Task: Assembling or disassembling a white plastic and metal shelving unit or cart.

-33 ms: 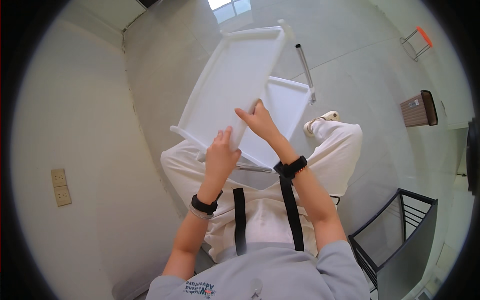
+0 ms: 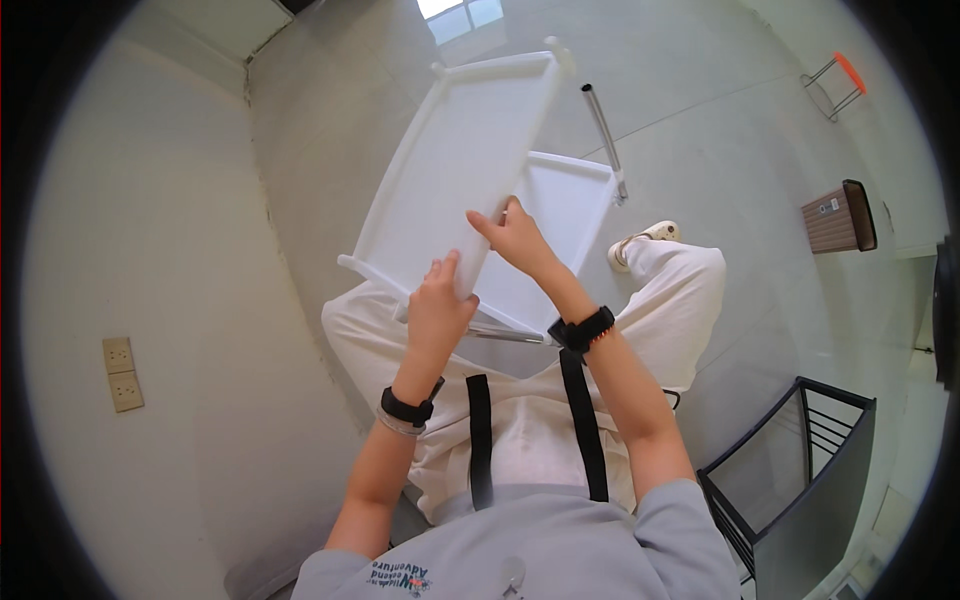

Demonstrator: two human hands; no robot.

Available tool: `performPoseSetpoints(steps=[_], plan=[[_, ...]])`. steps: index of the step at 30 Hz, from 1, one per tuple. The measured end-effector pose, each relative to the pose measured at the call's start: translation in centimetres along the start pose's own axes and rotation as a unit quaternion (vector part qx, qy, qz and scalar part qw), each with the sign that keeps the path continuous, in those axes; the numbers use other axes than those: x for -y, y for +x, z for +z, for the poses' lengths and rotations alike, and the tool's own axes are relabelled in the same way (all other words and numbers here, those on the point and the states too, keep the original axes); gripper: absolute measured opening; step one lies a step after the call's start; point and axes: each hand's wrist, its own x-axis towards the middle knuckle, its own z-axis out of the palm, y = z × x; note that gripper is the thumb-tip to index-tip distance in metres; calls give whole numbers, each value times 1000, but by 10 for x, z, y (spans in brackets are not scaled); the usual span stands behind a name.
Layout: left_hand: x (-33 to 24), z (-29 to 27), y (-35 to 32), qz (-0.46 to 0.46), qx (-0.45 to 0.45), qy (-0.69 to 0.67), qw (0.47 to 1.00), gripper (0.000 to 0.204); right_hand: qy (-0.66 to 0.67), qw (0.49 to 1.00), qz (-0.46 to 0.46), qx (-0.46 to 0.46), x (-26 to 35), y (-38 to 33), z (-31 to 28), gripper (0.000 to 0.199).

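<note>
A white plastic shelf tray (image 2: 455, 150) with a raised rim and corner sockets is held up at a slant in front of me. My left hand (image 2: 438, 297) grips its near right corner, fingers on the upper face and thumb at the edge. Farther along the same long edge, my right hand (image 2: 512, 238) is closed on the rim, thumb on top; its other fingers are partly hidden. Below the tray, partly covered by it, is a second white shelf tray (image 2: 570, 195). A metal tube (image 2: 605, 135) rises at that lower tray's far right corner, and another metal tube (image 2: 505, 333) lies along its near side.
My legs spread around the trays, with a shoe (image 2: 645, 243) at right. A wall with sockets (image 2: 122, 375) runs along the left. On the right are a black rack (image 2: 810, 480), a brown bin (image 2: 835, 220) and an orange-topped stool (image 2: 848, 75).
The held tray has shifted slightly left and tilted a little, both hands moving with it. The lower tray and its tube have also moved slightly left.
</note>
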Motion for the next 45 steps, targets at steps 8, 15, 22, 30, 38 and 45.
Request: performPoseSetpoints(steps=[8, 15, 22, 30, 38, 45], plan=[[17, -11, 20, -79, -27, -5, 997, 58, 97, 994, -36, 42, -6, 20, 50, 51], [45, -25, 41, -103, 9, 1, 995, 62, -33, 985, 148, 77, -59, -19, 35, 39], [40, -23, 49, -146, 46, -1, 988, 64, 322, 780, 519, 136, -67, -86, 49, 53], [40, -15, 46, 232, -8, 188, 954, 27, 575, 702, 415, -63, -82, -70, 85, 35], [25, -5, 56, 121, 79, 120, 982, 20, 560, 698, 436, -92, -87, -53, 57, 21], [7, 40, 65, 73, 21, 123, 989, 24, 531, 760, 327, -182, -107, -18, -5, 16]])
